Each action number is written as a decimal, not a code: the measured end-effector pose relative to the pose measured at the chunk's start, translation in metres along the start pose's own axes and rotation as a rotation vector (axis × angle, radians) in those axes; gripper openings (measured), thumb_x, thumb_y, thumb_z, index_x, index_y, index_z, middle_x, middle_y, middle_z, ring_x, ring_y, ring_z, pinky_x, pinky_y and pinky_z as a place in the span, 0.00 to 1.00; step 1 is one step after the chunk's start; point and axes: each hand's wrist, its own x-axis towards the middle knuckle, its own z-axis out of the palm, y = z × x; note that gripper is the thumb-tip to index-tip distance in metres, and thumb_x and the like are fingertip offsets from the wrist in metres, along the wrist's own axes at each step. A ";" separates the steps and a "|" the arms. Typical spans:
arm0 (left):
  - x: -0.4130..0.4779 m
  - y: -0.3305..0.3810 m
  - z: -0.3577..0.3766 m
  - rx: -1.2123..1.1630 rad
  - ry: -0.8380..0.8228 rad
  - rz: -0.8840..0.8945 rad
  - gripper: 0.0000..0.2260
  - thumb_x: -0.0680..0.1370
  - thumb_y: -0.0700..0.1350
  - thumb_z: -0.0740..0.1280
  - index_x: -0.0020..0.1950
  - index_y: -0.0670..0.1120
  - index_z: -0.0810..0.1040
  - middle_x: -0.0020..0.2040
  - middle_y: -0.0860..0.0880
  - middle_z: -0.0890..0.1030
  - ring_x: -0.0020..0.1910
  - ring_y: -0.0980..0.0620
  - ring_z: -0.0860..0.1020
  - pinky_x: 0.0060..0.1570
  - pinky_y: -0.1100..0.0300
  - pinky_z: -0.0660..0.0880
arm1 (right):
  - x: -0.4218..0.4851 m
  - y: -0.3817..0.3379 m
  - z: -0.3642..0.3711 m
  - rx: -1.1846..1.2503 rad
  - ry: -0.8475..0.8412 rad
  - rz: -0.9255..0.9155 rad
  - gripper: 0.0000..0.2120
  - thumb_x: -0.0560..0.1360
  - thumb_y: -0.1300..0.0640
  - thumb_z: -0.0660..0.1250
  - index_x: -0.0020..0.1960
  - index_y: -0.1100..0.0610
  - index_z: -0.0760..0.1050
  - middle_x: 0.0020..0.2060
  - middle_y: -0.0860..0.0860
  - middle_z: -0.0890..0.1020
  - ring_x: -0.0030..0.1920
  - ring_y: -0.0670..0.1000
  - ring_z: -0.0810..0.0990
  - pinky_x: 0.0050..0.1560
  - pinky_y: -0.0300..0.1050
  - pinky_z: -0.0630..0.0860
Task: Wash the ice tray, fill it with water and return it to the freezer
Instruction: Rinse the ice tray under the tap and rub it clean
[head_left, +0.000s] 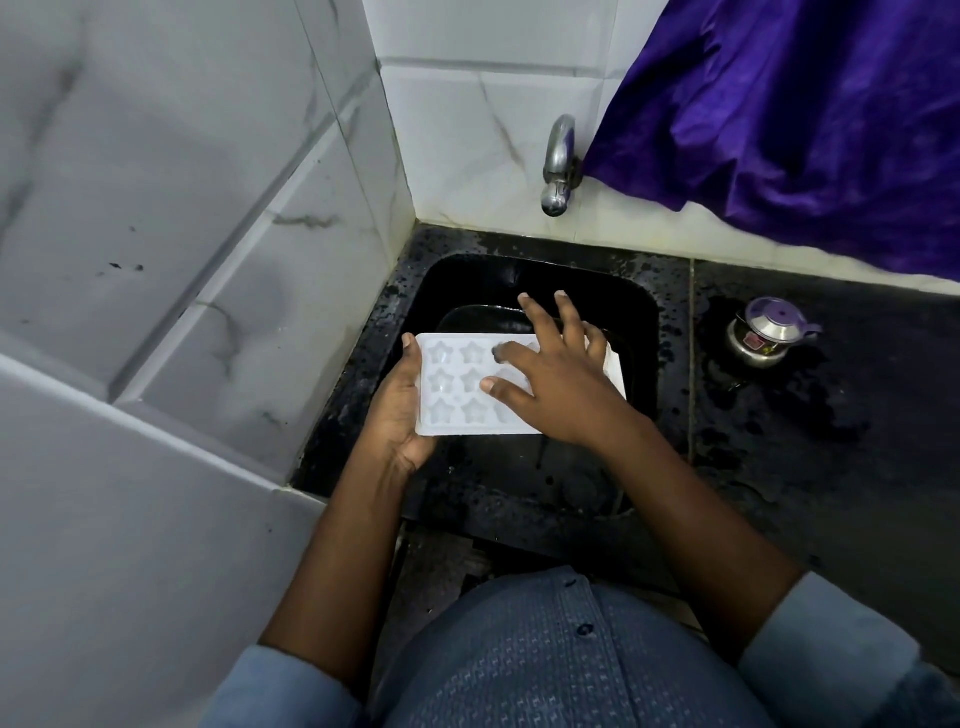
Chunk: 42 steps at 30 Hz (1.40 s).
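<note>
The black desk (831, 415) holds a sink (641, 312) at 12 o'clock. Over it hangs the ice tray (452, 384) (star-shaped cells): the left hand (397, 415) curls its grip round the 9 o'clock edge; the right hand (556, 379) lies flat, fingers spread, on the 3 o'clock half.

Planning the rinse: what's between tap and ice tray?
Head view: below the tap, wet counter, then sink, then fingers of the right hand over the ice tray.

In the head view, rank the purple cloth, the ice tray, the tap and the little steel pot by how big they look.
1. The purple cloth, largest by far.
2. The ice tray.
3 and 4. The steel pot and the tap look close in size, so they are left unranked.
</note>
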 end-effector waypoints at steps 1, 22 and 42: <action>0.000 0.000 0.000 -0.001 -0.001 0.002 0.35 0.85 0.68 0.54 0.75 0.41 0.77 0.69 0.37 0.82 0.65 0.37 0.84 0.53 0.43 0.85 | 0.000 -0.001 0.001 -0.006 -0.014 -0.005 0.26 0.79 0.28 0.53 0.69 0.39 0.74 0.85 0.51 0.47 0.83 0.59 0.35 0.76 0.65 0.44; 0.004 0.003 0.008 -0.005 0.017 -0.014 0.35 0.85 0.69 0.54 0.77 0.42 0.76 0.69 0.37 0.82 0.65 0.37 0.84 0.56 0.42 0.85 | 0.004 0.005 -0.003 0.027 0.003 -0.004 0.24 0.81 0.30 0.54 0.67 0.40 0.76 0.85 0.51 0.48 0.83 0.59 0.36 0.76 0.65 0.45; 0.008 0.003 0.009 0.016 0.045 0.004 0.36 0.85 0.69 0.54 0.76 0.42 0.76 0.69 0.37 0.83 0.66 0.37 0.84 0.56 0.42 0.85 | 0.006 0.009 -0.003 0.043 0.005 -0.007 0.25 0.80 0.29 0.53 0.68 0.39 0.74 0.85 0.50 0.48 0.83 0.58 0.35 0.76 0.65 0.43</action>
